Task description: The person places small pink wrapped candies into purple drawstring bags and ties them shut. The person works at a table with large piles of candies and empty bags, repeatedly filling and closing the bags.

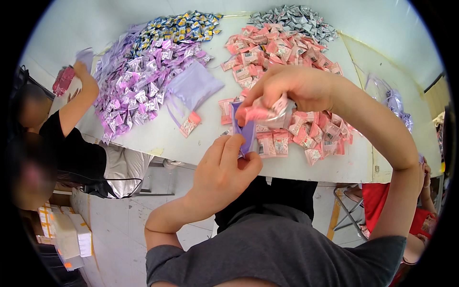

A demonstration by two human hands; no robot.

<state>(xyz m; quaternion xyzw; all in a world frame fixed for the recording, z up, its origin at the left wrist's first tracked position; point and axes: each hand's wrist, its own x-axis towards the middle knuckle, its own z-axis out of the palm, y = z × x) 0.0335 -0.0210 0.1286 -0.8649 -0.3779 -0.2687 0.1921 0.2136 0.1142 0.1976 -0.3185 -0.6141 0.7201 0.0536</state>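
Observation:
My left hand (221, 165) pinches the rim of a small purple fabric pouch (247, 137), whose mouth gapes upward. Just over that mouth, my right hand (299, 88) grips a pink and clear wrapped packet (270, 113), slightly blurred; whether more than one is in the fingers I cannot tell. Pink wrapped packets (306, 131) lie around and under my right wrist. A second purple pouch (195, 87), lying flat with its ribbon loose, rests left of my hands. By its ribbon lies a single pink packet (190, 125).
Purple packets (138, 91) are heaped at the left, blue and yellow ones (184, 28) behind them, grey ones (294, 20) at the far right. Bundled purple pouches (396, 106) lie right. A co-worker's hand (80, 68) is at the left; a person in red (377, 203) sits right.

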